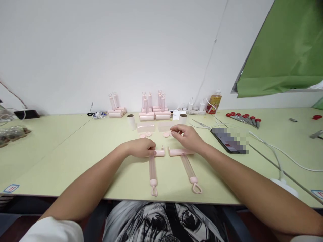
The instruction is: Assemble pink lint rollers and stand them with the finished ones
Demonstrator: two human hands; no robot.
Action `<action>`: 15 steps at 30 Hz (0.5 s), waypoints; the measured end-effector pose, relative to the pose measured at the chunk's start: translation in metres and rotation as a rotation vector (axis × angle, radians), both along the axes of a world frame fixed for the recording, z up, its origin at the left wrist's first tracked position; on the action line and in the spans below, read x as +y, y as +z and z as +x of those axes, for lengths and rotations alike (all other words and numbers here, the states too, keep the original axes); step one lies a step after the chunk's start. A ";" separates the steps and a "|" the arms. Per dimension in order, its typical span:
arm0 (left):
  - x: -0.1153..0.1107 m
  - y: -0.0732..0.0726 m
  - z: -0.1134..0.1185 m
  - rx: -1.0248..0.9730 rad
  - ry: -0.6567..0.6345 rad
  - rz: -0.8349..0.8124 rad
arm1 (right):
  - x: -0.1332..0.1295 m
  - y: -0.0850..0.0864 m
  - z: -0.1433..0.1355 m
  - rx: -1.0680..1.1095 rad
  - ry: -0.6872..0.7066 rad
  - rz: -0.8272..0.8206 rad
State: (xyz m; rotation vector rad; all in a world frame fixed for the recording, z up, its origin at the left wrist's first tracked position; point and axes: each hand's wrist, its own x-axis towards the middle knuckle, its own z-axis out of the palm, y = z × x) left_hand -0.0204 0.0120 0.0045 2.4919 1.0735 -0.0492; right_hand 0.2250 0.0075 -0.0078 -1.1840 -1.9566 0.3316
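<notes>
Two pink T-shaped lint-roller frames lie on the table, the left one and the right one, each with a clear handle and a heart-shaped loop toward me. My left hand has its fingers curled over the left end of the left frame's head. My right hand hovers above the right frame's head, thumb and forefinger near a pink disc; whether it pinches one is unclear. More pink discs lie behind my left hand. Behind them are two clear pink covers.
White paper rolls stand beyond the covers. Assembled pink rollers line the wall. On the right are a phone, white cables, red-capped tools and a bottle. A dark device sits far left.
</notes>
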 end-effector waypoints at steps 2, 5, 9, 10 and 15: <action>0.002 0.000 -0.003 -0.071 0.049 -0.010 | -0.004 -0.001 -0.002 -0.014 0.057 -0.018; 0.006 0.003 -0.008 -0.188 0.167 0.015 | -0.009 -0.001 -0.005 0.020 0.148 -0.081; 0.011 0.005 -0.012 -0.393 0.319 -0.024 | -0.015 -0.003 -0.011 0.187 0.382 -0.303; 0.012 0.004 -0.012 -0.457 0.362 -0.034 | -0.015 -0.003 -0.012 0.236 0.425 -0.361; 0.017 -0.002 -0.006 -0.681 0.525 -0.007 | -0.016 -0.004 -0.016 0.406 0.378 -0.572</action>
